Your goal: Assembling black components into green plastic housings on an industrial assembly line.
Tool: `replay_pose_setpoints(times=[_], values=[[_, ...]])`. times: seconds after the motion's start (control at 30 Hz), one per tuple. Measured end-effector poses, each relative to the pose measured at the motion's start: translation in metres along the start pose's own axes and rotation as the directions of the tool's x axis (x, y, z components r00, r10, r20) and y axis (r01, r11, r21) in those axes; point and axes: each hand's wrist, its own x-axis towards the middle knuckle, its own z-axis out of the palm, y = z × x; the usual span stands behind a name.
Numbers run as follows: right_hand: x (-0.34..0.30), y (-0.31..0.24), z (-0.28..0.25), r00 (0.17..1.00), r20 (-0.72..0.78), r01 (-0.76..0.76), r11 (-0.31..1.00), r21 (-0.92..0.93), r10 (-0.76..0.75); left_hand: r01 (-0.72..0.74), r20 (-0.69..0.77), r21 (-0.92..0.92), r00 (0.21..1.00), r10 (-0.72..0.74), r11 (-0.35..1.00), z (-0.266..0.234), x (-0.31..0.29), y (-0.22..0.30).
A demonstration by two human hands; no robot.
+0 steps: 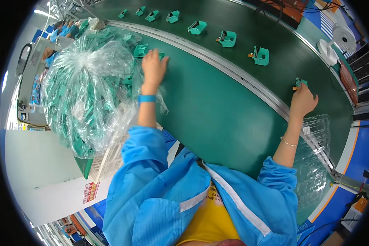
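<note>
My right hand is over the dark green conveyor belt, its fingers closed on a small teal plastic housing with an orange tab. The hand covers most of that housing. My left hand, with a blue wristband, reaches to the far left of the green work surface. Its thumb stands apart from the fingers, beside a teal plastic part; another teal piece shows partly behind the hand. Next to it bulges a large clear plastic bag full of similar teal parts.
Several teal housings sit spaced in a row along the belt. A metal rail divides belt and work surface. Clear plastic trays lie at the right. A white crate is under the bag. A white fan stands far right.
</note>
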Motion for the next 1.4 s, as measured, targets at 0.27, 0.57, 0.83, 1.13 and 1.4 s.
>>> replay_pose_setpoints(times=[0.27,0.57,0.83,1.13,1.4], values=[[-0.020,0.045,0.007,0.964,-0.168,0.261,0.855,0.447,-0.206,0.088,0.314,-0.122,0.948,-0.046,0.989,0.078,0.047,-0.020],[-0.128,0.245,-0.101,0.896,0.327,-0.377,0.905,0.200,0.301,0.398,0.348,-0.877,0.913,-0.214,0.268,0.075,0.045,0.079],[-0.193,0.340,-0.124,0.596,0.653,-0.516,0.846,-0.134,0.467,0.648,0.688,-0.620,0.720,0.090,-0.443,0.024,0.006,0.191],[-0.175,0.306,-0.147,0.909,0.254,-0.291,0.939,-0.182,0.331,0.709,0.615,-0.656,0.701,0.361,-0.259,-0.027,-0.024,0.266],[-0.109,0.148,-0.088,0.916,0.401,-0.389,0.292,0.874,0.021,0.612,0.533,-0.732,0.789,0.306,-0.300,-0.037,-0.061,0.312]])
